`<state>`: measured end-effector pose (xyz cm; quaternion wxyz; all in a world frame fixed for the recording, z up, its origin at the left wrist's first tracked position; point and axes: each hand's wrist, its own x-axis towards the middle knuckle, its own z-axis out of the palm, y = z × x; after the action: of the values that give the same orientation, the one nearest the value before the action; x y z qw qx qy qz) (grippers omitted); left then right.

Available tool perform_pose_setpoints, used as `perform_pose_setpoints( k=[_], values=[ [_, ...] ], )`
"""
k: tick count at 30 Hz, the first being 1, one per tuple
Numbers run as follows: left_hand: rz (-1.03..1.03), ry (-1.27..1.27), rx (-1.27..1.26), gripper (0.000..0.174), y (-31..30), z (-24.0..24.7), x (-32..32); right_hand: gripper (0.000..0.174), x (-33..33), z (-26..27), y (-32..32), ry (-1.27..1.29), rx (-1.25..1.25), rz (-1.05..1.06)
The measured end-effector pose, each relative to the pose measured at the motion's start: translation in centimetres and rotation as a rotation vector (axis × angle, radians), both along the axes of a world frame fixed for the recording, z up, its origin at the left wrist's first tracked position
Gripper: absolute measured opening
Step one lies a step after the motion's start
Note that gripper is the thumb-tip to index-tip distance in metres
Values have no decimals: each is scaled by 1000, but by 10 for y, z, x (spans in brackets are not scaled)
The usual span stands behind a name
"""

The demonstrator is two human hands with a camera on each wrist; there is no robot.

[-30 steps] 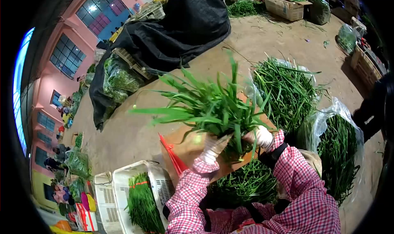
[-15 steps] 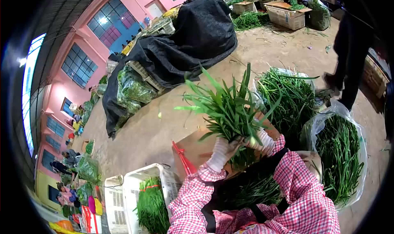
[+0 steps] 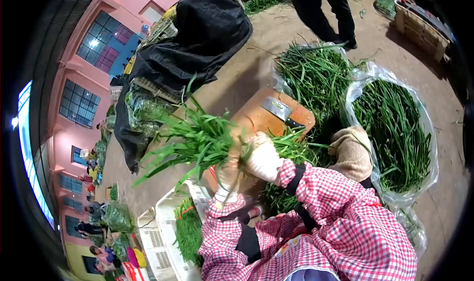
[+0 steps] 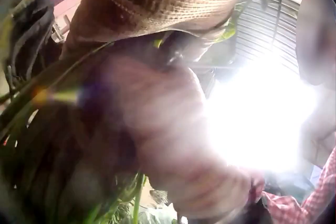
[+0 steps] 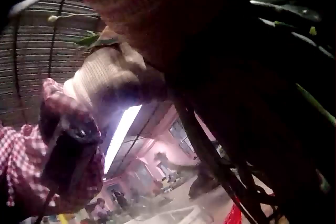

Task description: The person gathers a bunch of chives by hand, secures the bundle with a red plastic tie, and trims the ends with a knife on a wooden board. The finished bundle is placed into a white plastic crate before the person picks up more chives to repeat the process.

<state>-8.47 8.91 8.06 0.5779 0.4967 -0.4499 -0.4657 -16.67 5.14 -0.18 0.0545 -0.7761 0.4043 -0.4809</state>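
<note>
Both hands wear pale knit gloves and meet at the gathered stems of a bunch of garlic chives (image 3: 197,138). My left hand (image 3: 230,168) grips the bunch, whose long flat leaves fan out to the left. Close beside it, my right hand (image 3: 264,156) has its fingers curled at the stem end. In the right wrist view the bunch is mostly in dark shadow. Beyond the hands lies an orange-brown board (image 3: 252,114) with a cleaver (image 3: 277,108) flat on it. More loose chives (image 3: 296,148) lie at the board's near edge.
A white crate (image 3: 165,234) at lower left holds a banded bundle of chives (image 3: 188,231). Clear plastic bags (image 3: 434,167) full of long greens stand at right. A black tarp (image 3: 212,39) covers stacked crates behind. A person in dark trousers (image 3: 328,9) stands farther back.
The hands and bunch have swung left and the leaves now point left instead of up. The board and cleaver have come into sight. The dark-trousered person appears farther left.
</note>
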Motion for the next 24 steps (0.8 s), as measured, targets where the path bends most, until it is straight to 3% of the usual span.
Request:
perform_pose_setpoints(
  k=[2, 3, 4, 5, 6, 7, 8, 10, 11, 12, 13, 15, 17, 18, 20, 22, 24],
  values=[
    [-251, 434, 182, 36, -6, -24, 29, 18, 3, 25, 18, 93, 146, 79],
    [-166, 382, 47, 34, -2, -38, 41, 16, 19, 1, 18, 31, 62, 75],
    [-80, 550, 98, 35, 2, -40, 47, 30, 25, 9, 30, 253, 6, -28],
    [-40, 415, -4, 31, -2, -53, 68, 38, 26, 8, 35, 189, 64, 89],
    [-131, 551, 23, 28, 0, -52, 85, 47, 26, 7, 39, 126, 119, 204],
    [-217, 688, 63, 26, 2, -50, 103, 72, 27, 7, 44, 134, 209, 291],
    [-296, 816, 114, 23, 4, -49, 120, 77, 21, 8, 50, 101, 139, 301],
    [-89, 498, -95, 34, 31, -23, 106, 87, -7, 9, 60, 33, -7, 332],
    [-34, 621, -89, 36, 34, -37, 135, 97, -23, 8, 59, 9, 126, 431],
    [-212, 629, -229, 38, 34, -48, 171, 97, -30, -6, 60, 23, 203, 382],
    [-188, 655, -254, 38, 43, -49, 186, 98, -32, -24, 61, 103, 240, 275],
    [-248, 616, -317, 36, 56, -36, 196, 95, -49, -54, 66, 49, 301, 294],
    [-203, 608, -414, 35, 65, -35, 213, 77, -56, -70, 73, 244, 664, 253],
    [-131, 619, -480, 35, 68, -40, 224, 60, -65, -66, 78, 145, 721, 311],
    [-110, 712, -511, 31, 79, -39, 229, 49, -79, -99, 79, 98, 627, 462],
    [-57, 577, -559, 29, 87, -37, 234, 49, -96, -97, 81, 227, 759, 476],
    [-268, 551, -528, 28, 85, -32, 246, 54, -116, -121, 76, 235, 785, 488]
  ],
)
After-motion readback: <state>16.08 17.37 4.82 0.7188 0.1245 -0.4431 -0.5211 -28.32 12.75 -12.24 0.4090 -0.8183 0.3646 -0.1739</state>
